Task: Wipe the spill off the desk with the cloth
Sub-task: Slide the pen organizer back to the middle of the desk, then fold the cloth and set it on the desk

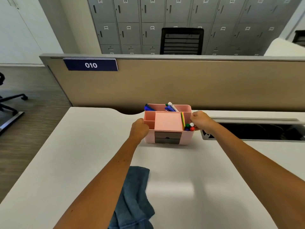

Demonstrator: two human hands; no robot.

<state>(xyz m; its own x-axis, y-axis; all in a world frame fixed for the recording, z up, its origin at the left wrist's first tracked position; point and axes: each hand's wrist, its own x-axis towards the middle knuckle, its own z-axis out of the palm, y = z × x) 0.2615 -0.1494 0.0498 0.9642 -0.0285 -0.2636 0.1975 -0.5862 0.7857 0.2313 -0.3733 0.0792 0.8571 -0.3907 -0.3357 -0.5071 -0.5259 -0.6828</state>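
A blue cloth (133, 197) lies crumpled on the white desk (66, 162) near its front edge, partly under my left forearm. Further back stands a pink desk organiser (168, 124) with pens, sticky notes and coloured pins in it. My left hand (139, 129) grips its left side and my right hand (202, 121) grips its right side. I cannot make out a spill on the desk surface.
A tan partition (165, 86) with a "010" sign closes off the back of the desk. An open cable tray (257, 131) is sunk into the desk at the right. Grey lockers and a black chair stand beyond; another chair's base is on the floor at left.
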